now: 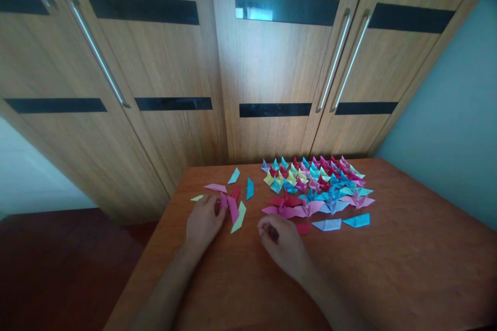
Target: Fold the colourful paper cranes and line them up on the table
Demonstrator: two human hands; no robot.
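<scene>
My left hand [205,221] is on the left part of the table, its thumb and fingers closed at the edge of a magenta folded paper piece [223,200]. Around it lie loose folded pieces: another magenta strip [233,209], a pale green one [239,217], a red one [235,193], two blue ones and a pink one [216,187]. My right hand [282,245] rests with curled fingers just in front of the paper cranes [310,208]; no paper shows in it. Beside it lie a red folded piece [303,228], a lavender one [328,225] and a blue one [357,221].
Rows of small coloured paper cranes [306,173] fill the back right of the brown table [388,269]. Behind the table stands a wooden wardrobe [267,62] with long metal handles. A pale blue wall [446,114] is at right.
</scene>
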